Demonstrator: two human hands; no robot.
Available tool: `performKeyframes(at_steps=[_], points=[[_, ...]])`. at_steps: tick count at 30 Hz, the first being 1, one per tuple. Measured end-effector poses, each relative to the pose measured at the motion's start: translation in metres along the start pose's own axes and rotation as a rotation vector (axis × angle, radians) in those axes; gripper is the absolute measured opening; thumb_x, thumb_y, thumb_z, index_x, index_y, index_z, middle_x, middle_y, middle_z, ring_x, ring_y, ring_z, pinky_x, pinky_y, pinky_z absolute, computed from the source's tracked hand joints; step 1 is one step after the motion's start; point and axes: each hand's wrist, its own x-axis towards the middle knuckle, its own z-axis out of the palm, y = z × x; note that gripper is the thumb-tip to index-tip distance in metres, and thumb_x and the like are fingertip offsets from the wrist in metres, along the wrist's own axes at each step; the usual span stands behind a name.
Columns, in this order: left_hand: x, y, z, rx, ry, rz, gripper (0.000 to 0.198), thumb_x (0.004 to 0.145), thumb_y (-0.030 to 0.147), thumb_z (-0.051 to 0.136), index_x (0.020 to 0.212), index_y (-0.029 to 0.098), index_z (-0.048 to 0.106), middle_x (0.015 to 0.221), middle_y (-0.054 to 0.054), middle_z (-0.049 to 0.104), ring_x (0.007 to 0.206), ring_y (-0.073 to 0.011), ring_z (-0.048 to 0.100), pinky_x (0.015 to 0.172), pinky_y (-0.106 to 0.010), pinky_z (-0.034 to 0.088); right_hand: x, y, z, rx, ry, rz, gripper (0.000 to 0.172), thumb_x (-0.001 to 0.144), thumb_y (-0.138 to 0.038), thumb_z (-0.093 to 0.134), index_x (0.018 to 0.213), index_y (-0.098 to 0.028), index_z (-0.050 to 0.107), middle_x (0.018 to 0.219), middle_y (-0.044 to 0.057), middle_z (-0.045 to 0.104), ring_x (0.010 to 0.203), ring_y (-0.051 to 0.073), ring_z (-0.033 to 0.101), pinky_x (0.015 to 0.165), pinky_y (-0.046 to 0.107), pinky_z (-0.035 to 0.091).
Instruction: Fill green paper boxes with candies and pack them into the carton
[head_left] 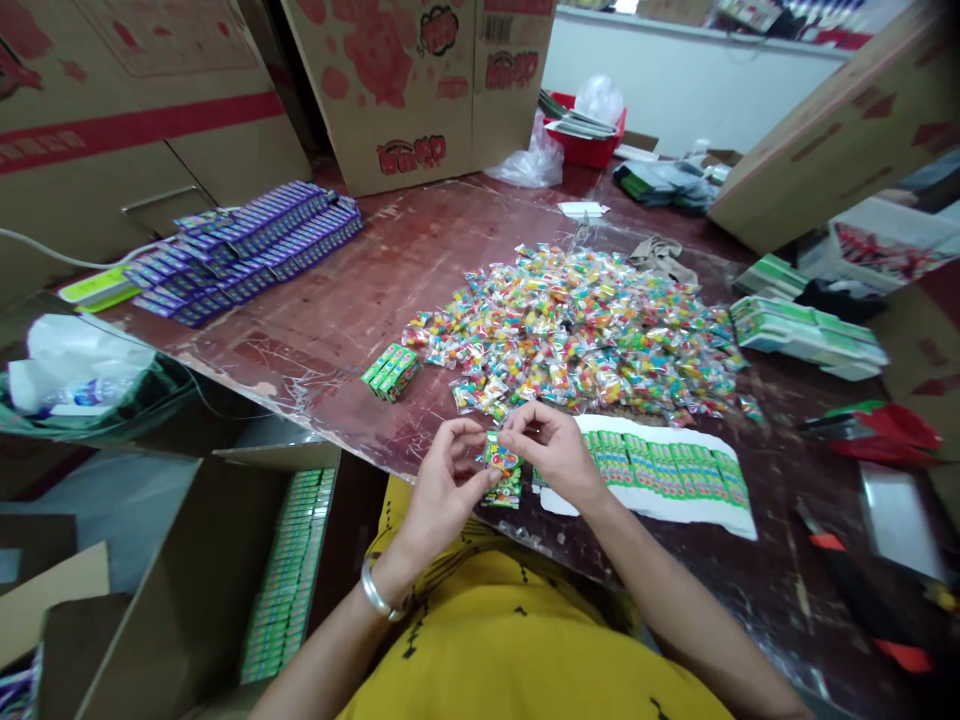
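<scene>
Near the table's front edge, my left hand (448, 475) is closed around a small green candy box (504, 480), its thumb across the printed front. My right hand (551, 447) pinches at the box's upper end; whether a candy packet sits between those fingertips is too small to make out. Just beyond both hands spreads a big heap of clear packets of colourful candies (592, 320). To the right, a row of flat green boxes (667, 468) lies overlapping on white paper (739, 520). A few filled green boxes (391, 372) stand together at the left.
Stacked purple boxes (247, 245) lie at the back left. Below the table's left edge stands a carton (161, 590) holding rows of green boxes (289, 575). Large cartons (420, 90) rise behind. Bundled green boxes (806, 330) and a red basket (592, 145) are farther right and back.
</scene>
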Motion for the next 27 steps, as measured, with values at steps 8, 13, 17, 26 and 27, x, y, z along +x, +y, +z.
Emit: performKeyframes(at_steps=[8,13,17,26,27], points=[[-0.002,0.008,0.0,0.103,-0.088,0.028,0.049,0.081,0.022,0.069,0.125,0.024,0.048,0.117,-0.008,0.061,0.11,-0.0232,0.06,0.091,-0.035,0.051,0.014,-0.006,-0.015,-0.038,-0.099,0.131,0.032,0.075,-0.044,0.073,0.069,-0.015,0.063,0.067,0.0,0.062,0.062,0.01,0.054,0.059,0.024,0.045],[0.001,0.011,-0.003,0.101,-0.11,-0.002,0.044,0.083,0.026,0.066,0.126,0.025,0.056,0.116,-0.007,0.063,0.101,-0.0219,0.063,0.085,-0.032,0.053,0.002,-0.01,-0.016,-0.246,-0.097,-0.04,0.031,0.088,-0.047,0.059,0.08,-0.017,0.066,0.081,0.003,0.065,0.074,0.014,0.06,0.069,0.027,0.05],[0.008,0.013,-0.006,0.053,-0.035,-0.019,0.038,0.081,0.027,0.069,0.116,0.021,0.059,0.112,-0.007,0.065,0.092,-0.0196,0.065,0.074,-0.027,0.053,-0.011,-0.014,-0.018,-0.506,-0.318,-0.209,0.085,0.067,-0.051,0.079,0.14,-0.026,0.042,0.141,0.011,0.047,0.13,0.027,0.046,0.105,0.043,0.044],[0.012,0.005,-0.004,-0.071,-0.043,-0.191,0.05,0.076,0.033,0.075,0.119,0.017,0.056,0.099,-0.007,0.067,0.074,-0.0155,0.065,0.056,-0.021,0.051,-0.007,0.003,-0.015,-0.756,-0.215,-0.5,0.074,0.073,-0.047,0.071,0.135,-0.018,0.041,0.131,0.015,0.053,0.128,0.028,0.047,0.11,0.047,0.041],[0.011,0.004,-0.005,-0.069,-0.052,-0.219,0.047,0.076,0.036,0.074,0.116,0.016,0.058,0.096,-0.007,0.068,0.071,-0.0153,0.064,0.052,-0.02,0.048,-0.007,0.004,-0.013,-0.762,-0.198,-0.51,0.074,0.074,-0.048,0.07,0.135,-0.018,0.042,0.129,0.015,0.054,0.127,0.029,0.048,0.11,0.047,0.041]])
